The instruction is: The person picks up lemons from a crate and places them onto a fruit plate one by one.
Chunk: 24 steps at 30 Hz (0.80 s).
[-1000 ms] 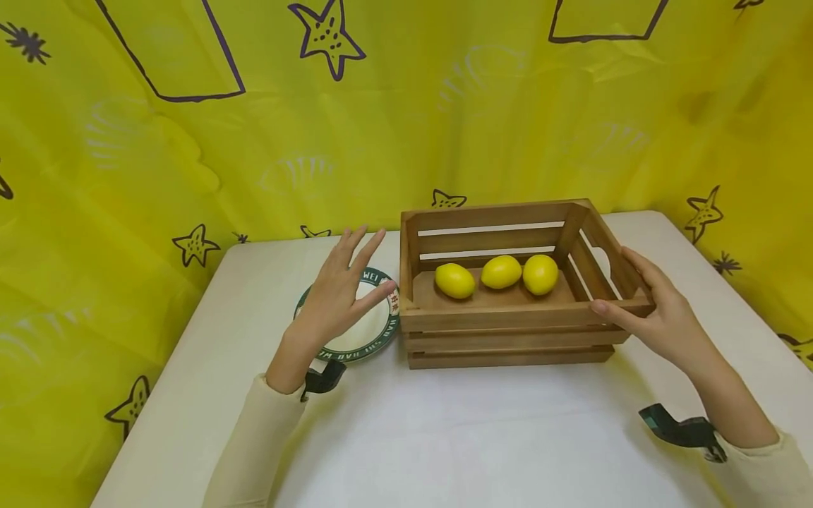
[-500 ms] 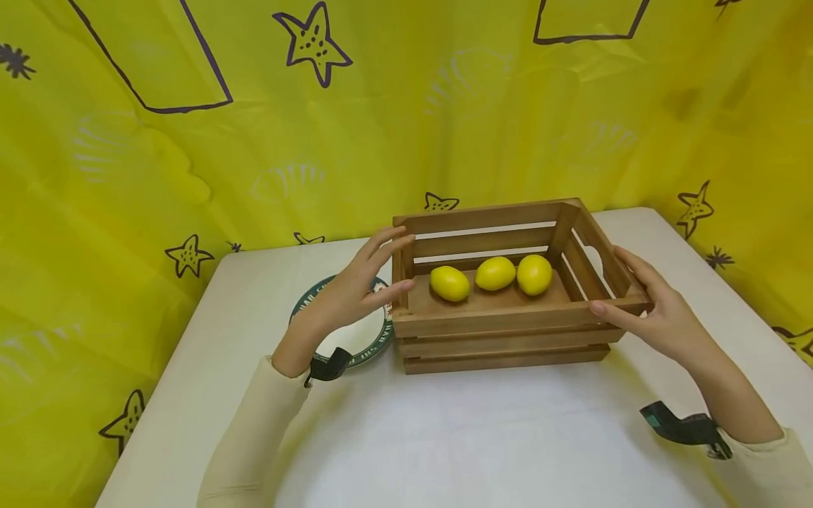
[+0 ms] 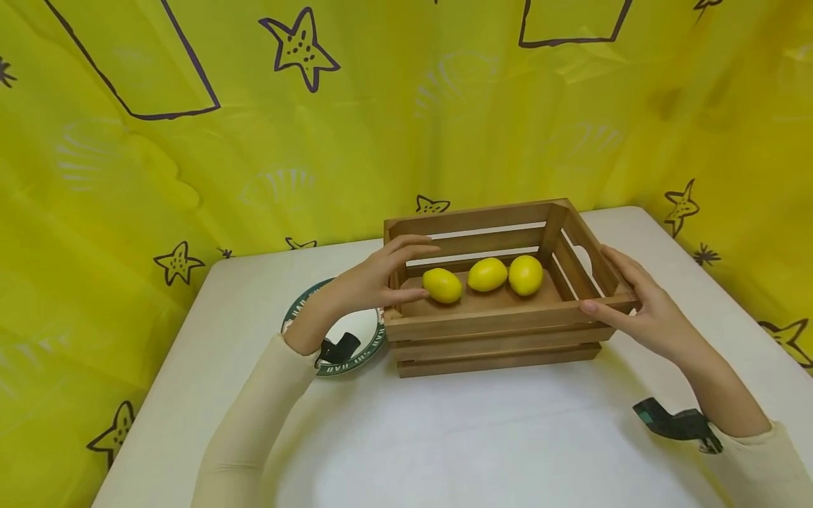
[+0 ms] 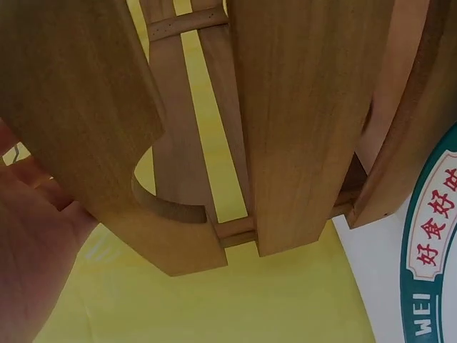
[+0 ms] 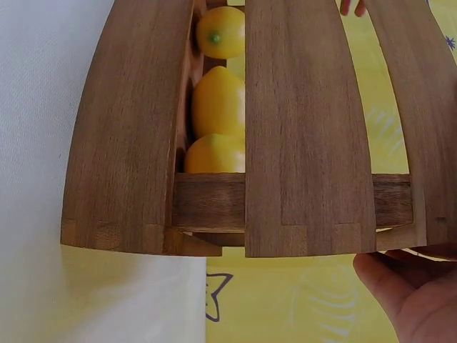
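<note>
A brown slatted wooden crate (image 3: 489,324) stands on the table with three lemons in it: the left lemon (image 3: 442,286), the middle lemon (image 3: 487,274) and the right lemon (image 3: 526,275). My left hand (image 3: 381,275) reaches over the crate's left end, thumb and fingers spread apart near the left lemon, holding nothing. Part of that hand shows beside an end slat (image 4: 78,143) in the left wrist view. At the crate's right end, my right hand (image 3: 654,317) grips the corner, its thumb on the front rail and its fingers along the end rail.
A white plate with a green lettered rim (image 3: 368,358) lies left of the crate, partly covered by my left forearm and the crate. The white table (image 3: 495,437) is backed by a yellow curtain (image 3: 356,155) with starfish drawings.
My left hand has moved right, from above the plate to over the crate's left end. My right hand stays at the crate's right corner. The whole view has shifted slightly.
</note>
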Each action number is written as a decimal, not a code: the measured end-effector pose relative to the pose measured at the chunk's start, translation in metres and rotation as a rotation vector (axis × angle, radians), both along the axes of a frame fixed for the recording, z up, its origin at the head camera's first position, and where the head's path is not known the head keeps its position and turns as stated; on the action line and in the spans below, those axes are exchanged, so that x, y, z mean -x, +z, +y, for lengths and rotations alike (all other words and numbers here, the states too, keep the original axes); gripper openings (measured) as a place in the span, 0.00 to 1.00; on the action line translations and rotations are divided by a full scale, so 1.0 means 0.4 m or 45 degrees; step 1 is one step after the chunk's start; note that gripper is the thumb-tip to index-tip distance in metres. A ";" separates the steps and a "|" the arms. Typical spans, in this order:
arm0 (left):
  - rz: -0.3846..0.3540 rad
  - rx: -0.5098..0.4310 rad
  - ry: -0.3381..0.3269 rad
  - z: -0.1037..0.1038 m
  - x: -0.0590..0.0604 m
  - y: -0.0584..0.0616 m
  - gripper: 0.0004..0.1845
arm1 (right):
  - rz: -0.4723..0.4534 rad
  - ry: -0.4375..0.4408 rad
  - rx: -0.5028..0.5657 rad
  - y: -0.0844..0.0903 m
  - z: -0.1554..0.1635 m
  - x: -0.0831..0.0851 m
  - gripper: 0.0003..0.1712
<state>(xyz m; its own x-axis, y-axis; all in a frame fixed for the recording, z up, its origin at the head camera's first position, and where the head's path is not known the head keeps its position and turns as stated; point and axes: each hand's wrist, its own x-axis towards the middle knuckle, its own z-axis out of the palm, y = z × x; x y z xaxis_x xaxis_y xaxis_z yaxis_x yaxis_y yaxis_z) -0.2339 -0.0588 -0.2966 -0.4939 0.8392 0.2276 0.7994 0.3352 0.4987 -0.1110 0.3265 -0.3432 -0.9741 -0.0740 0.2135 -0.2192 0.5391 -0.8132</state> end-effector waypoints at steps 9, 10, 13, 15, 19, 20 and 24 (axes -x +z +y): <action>-0.033 0.109 -0.093 0.039 0.029 0.016 0.31 | 0.028 0.009 -0.028 0.001 0.009 -0.001 0.52; -0.032 0.118 -0.110 0.045 0.033 0.018 0.31 | 0.030 0.007 -0.036 0.002 0.011 -0.001 0.52; -0.018 0.143 -0.150 0.061 0.045 0.021 0.31 | 0.036 -0.003 -0.059 0.005 0.015 0.001 0.52; -0.020 0.155 -0.164 0.070 0.052 0.022 0.31 | 0.035 -0.004 -0.051 0.005 0.017 0.002 0.52; -0.063 0.172 -0.170 0.087 0.061 0.024 0.31 | 0.038 0.016 -0.022 0.005 0.016 0.002 0.51; -0.077 0.180 -0.173 0.091 0.063 0.024 0.31 | 0.038 0.020 -0.018 0.005 0.015 0.002 0.51; -0.095 0.219 -0.201 0.110 0.076 0.021 0.32 | 0.037 0.025 -0.016 0.003 0.014 0.001 0.50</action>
